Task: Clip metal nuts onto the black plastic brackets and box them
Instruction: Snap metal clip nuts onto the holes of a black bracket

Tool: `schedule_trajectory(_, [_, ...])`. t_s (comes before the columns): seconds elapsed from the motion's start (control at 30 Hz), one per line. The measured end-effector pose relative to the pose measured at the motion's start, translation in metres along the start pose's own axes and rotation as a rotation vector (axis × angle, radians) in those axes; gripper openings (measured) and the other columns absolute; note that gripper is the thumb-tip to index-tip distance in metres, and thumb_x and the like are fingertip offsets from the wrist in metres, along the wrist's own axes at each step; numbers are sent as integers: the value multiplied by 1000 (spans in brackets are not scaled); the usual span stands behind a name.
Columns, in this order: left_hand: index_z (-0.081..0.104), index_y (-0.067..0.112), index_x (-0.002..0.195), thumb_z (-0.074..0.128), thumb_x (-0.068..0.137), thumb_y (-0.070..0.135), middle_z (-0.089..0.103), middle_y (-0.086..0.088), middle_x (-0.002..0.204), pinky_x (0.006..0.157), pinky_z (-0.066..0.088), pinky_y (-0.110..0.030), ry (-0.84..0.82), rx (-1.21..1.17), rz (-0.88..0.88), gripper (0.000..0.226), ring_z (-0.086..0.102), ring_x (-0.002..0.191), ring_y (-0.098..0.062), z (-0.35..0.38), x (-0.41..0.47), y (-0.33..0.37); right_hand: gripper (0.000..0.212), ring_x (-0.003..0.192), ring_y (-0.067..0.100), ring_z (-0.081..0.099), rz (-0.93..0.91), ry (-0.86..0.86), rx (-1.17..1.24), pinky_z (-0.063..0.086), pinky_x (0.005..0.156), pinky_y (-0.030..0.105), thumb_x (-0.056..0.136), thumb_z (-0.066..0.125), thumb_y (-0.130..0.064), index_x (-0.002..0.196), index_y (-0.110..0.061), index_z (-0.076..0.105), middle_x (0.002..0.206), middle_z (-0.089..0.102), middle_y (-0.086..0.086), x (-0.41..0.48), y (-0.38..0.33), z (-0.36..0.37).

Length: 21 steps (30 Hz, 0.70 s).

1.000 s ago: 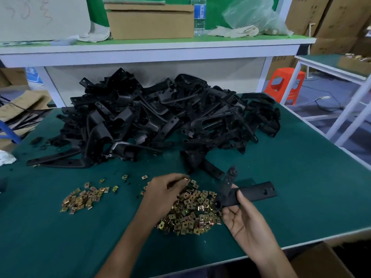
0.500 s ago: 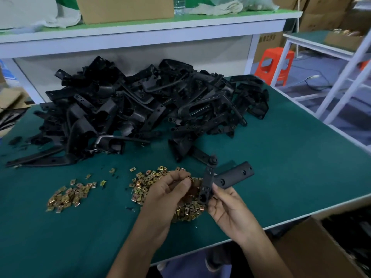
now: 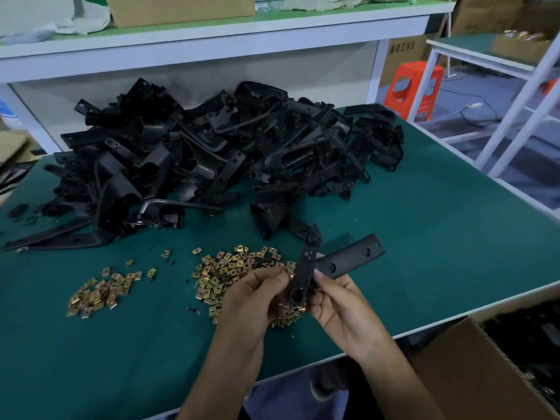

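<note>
Black bracket (image 3: 305, 268): raised over nut pile (image 3: 233, 268) near front edge of surface (image 3: 439, 237); right hand (image 3: 339, 301) grips its lower end, left hand (image 3: 257, 295) pinches a nut (image 3: 288, 276) beside it. Bracket heap (image 3: 212, 153) behind. Bare green surface rightward.

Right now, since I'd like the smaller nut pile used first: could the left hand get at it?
Probably yes: the smaller nut pile lies uncovered left of the left hand, only mat between them, though that hand pinches a nut at the bracket.
</note>
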<state>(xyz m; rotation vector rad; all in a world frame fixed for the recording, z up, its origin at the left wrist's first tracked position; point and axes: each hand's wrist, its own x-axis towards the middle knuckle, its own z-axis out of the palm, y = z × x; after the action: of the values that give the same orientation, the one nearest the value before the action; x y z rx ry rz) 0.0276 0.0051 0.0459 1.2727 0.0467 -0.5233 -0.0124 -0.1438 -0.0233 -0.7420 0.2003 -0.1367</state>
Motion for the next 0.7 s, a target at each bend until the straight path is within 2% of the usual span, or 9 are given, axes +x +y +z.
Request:
schedule_trajectory(0.1, [71, 11, 82, 62, 93, 4, 70, -1, 69, 47, 48, -18, 27, -8, 6, 16, 59, 53, -5, 1, -1, 0, 14, 53, 7, 60, -10, 8, 3, 51, 47, 19, 92, 66, -10, 101, -10, 76, 81, 73, 5, 0, 1, -2])
schedule_trajectory(0.23, [71, 9, 90, 65, 93, 6, 73, 2, 73, 49, 47, -17, 67, 93, 45, 6, 62, 57, -4, 2, 0, -3, 22, 51, 6, 60, -35, -5, -28, 51, 47, 19, 89, 70, -14, 110, -10, 75, 81, 73, 5, 1, 2, 0])
schedule_trajectory(0.37, [73, 13, 89, 69, 91, 7, 74, 8, 71, 51, 46, -12, 122, 196, 115, 8, 62, 57, 2, 0, 1, -6, 25, 52, 4, 57, -78, 4, -73, 50, 48, 19, 86, 74, -19, 111, -16, 76, 75, 70, 1, 1, 3, 3])
schedule_trajectory(0.53, [76, 12, 87, 73, 87, 7, 75, 6, 70, 50, 44, -9, 155, 222, 138, 6, 63, 57, 5, -5, 1, -9, 24, 51, 8, 56, -160, 37, -157, 51, 47, 22, 92, 67, -14, 115, -10, 73, 72, 67, 4, 0, 5, 7])
schedule_trajectory(0.63, [77, 16, 84, 77, 85, 11, 76, 5, 74, 53, 46, -9, 164, 312, 152, 5, 67, 63, 2, -10, 4, -11, 36, 51, 12, 55, -180, 103, -213, 52, 48, 26, 89, 69, -15, 123, -3, 66, 78, 64, 15, -1, 8, 10])
schedule_trajectory(0.7, [75, 18, 84, 79, 83, 13, 76, 4, 75, 57, 48, -11, 170, 357, 164, 6, 68, 67, -2, -11, 5, -15, 43, 55, 15, 57, -191, 135, -239, 52, 51, 27, 89, 69, -16, 128, -1, 60, 78, 64, 15, -1, 10, 11])
